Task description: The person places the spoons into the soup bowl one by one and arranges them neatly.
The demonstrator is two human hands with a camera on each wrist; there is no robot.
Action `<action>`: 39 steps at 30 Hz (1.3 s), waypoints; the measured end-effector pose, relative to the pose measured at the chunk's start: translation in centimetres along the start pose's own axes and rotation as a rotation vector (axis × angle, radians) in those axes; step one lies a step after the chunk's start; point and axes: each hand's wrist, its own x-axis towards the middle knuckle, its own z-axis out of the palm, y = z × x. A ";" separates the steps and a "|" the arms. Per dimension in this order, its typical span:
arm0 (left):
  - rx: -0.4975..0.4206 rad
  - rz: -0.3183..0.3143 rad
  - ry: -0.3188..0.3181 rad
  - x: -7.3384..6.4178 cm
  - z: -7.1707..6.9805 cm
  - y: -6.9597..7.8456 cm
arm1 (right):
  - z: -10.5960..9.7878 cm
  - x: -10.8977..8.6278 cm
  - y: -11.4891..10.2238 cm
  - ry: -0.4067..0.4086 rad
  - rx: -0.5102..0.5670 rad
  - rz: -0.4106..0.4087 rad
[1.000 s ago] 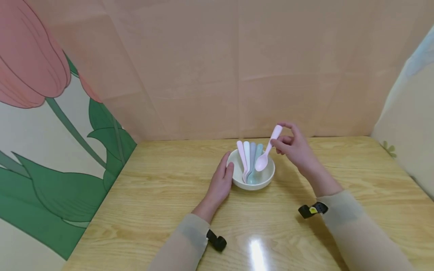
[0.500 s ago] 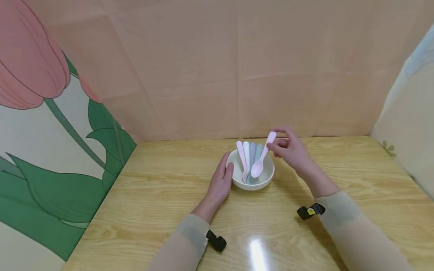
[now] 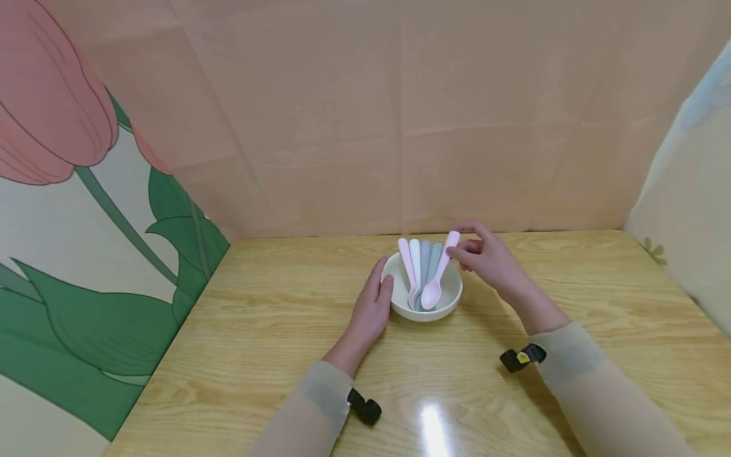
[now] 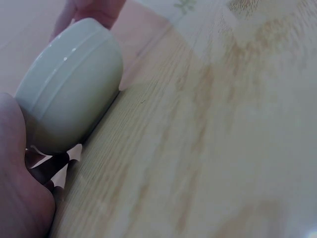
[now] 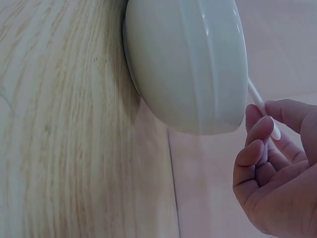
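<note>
A white bowl (image 3: 451,303) stands on the table, its outer side filling much of both wrist views. My left hand (image 3: 371,304) holds its left side, thumb near the rim and fingers round the far side; the bowl (image 4: 74,84) hides part of those fingers. Inside lean several small utensils: a pink one (image 3: 406,257), a white one (image 3: 415,254), a lavender-grey one (image 3: 425,254) and a teal one (image 3: 435,254), handles up. At the right rim, my right hand (image 3: 493,260) pinches a pale pink spoon (image 3: 432,293) by its handle, with its scoop low inside the bowl.
The wood-grain table (image 3: 257,355) runs back to a plain peach backdrop (image 3: 320,127). A tulip-printed panel (image 3: 103,304) borders the left, and a pale panel (image 3: 697,209) the right. Black wrist cameras are strapped at the left cuff (image 3: 365,407) and right cuff (image 3: 516,359).
The right hand has lowered the pink spoon down and to the left, from above the bowl's right side into it beside the other utensils. The left hand and bowl have stayed in place.
</note>
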 end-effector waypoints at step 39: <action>-0.011 -0.009 -0.014 0.2 0.0 -0.4 | 0.9 0.5 1.6 0.003 -0.108 0.025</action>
